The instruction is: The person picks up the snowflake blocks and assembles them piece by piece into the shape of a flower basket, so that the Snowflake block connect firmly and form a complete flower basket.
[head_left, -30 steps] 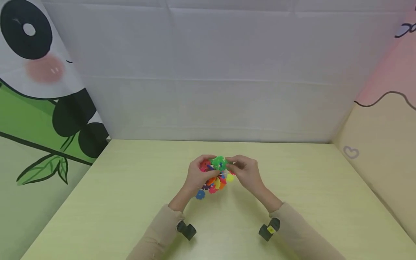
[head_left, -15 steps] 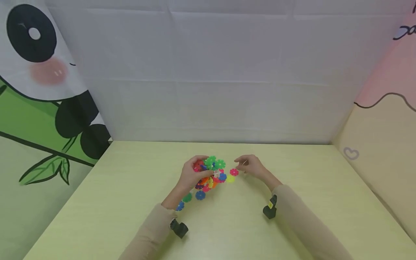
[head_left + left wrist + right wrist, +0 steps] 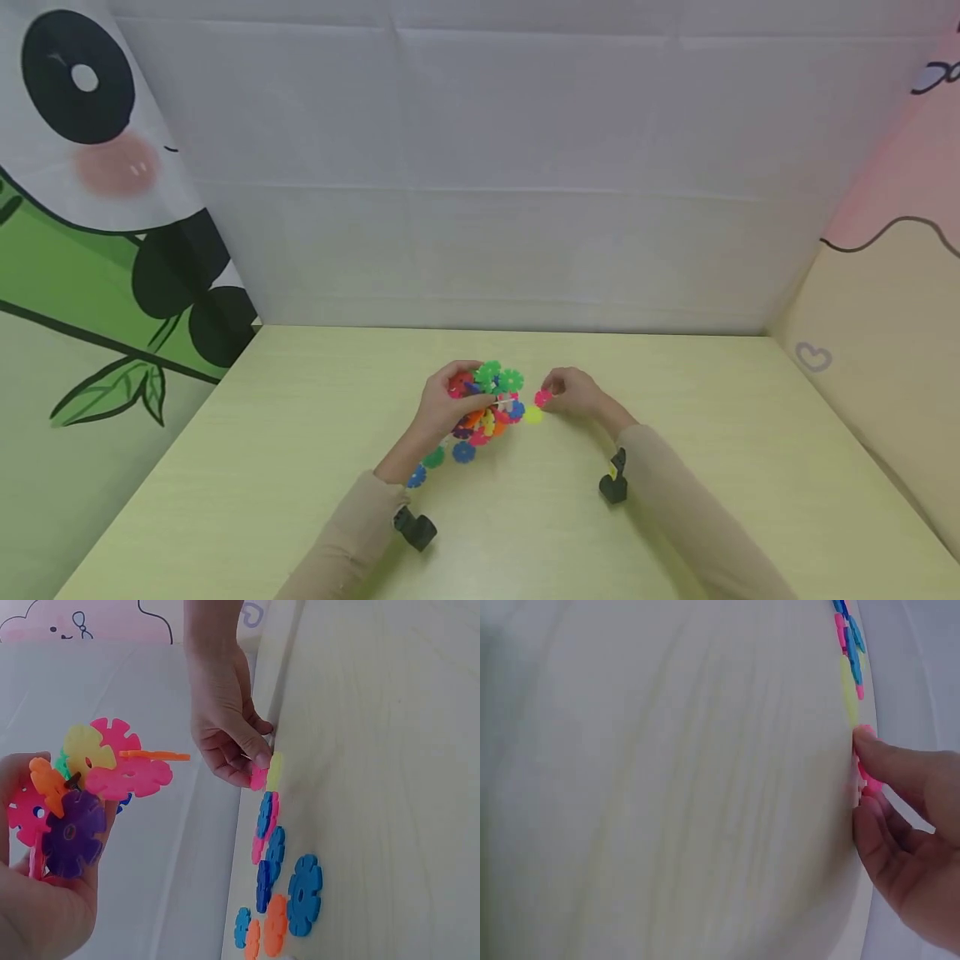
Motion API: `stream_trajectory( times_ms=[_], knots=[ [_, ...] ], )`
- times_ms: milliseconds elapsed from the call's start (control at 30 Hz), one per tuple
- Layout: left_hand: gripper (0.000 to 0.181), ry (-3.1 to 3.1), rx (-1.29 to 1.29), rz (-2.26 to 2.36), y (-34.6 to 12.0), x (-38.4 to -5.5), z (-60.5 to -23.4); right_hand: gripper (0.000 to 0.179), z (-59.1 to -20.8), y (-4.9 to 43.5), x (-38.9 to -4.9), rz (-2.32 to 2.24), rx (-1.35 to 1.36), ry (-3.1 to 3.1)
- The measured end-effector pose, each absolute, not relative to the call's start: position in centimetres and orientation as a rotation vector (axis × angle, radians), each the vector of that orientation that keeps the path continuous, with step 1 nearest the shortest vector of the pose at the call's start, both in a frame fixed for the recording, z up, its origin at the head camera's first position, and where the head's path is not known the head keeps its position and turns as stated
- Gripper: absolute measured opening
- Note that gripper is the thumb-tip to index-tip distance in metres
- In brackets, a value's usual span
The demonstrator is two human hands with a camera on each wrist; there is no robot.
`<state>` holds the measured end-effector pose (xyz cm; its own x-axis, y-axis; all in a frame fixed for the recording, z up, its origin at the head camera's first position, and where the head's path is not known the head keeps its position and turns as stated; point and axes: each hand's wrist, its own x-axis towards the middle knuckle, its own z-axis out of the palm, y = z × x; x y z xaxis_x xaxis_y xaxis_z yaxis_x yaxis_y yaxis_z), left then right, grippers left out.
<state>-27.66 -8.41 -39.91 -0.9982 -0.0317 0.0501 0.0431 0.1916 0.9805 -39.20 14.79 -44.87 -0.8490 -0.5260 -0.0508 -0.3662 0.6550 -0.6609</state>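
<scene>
My left hand [image 3: 442, 407] holds up a cluster of interlocked, notched flower-shaped plastic discs. Two green discs [image 3: 512, 381] show at its top in the head view. The left wrist view shows its purple disc [image 3: 73, 834], yellow disc [image 3: 88, 752] and orange disc [image 3: 49, 784], joined at angles. To the right, my right hand [image 3: 577, 393] pinches a loose pink disc [image 3: 542, 398] between thumb and fingers, low at the tabletop. Right beside it lies a yellow disc [image 3: 533, 414]. The right wrist view shows the pink disc [image 3: 872, 780] partly covered by the fingers.
Several loose discs lie on the pale wooden table [image 3: 675, 467], among them a blue disc [image 3: 464, 452], a green disc [image 3: 433, 457] and another blue disc [image 3: 417, 476] by the left wrist. A white sheet [image 3: 480, 208] hangs behind the table, with printed panels at both sides.
My right hand has let go of the green disc on the cluster, moved right and down, and now pinches the pink disc. My left hand has shifted slightly left with the cluster.
</scene>
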Motion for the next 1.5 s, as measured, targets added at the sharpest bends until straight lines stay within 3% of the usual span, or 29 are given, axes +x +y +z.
stream_trajectory(
  times_ms=[167,400,600,1500],
  knots=[
    [0.048,-2.349,0.043,-2.02,-8.1,-27.5,-40.0,0.018,-43.8,14.6,-37.7,-1.079,-0.722,2.653],
    [0.047,-2.32,0.075,-2.064,-7.5,-27.2,-39.7,0.024,-41.2,13.8,-32.7,-1.721,-0.646,2.393],
    [0.044,-2.267,0.083,-2.094,-7.1,-27.0,-39.5,0.023,-39.6,13.1,-29.9,-1.949,-0.52,2.308],
    [0.049,-2.315,-0.033,-1.978,-6.8,-25.9,-39.4,0.019,-38.9,11.9,-28.9,-1.889,-0.446,2.474]
  ],
)
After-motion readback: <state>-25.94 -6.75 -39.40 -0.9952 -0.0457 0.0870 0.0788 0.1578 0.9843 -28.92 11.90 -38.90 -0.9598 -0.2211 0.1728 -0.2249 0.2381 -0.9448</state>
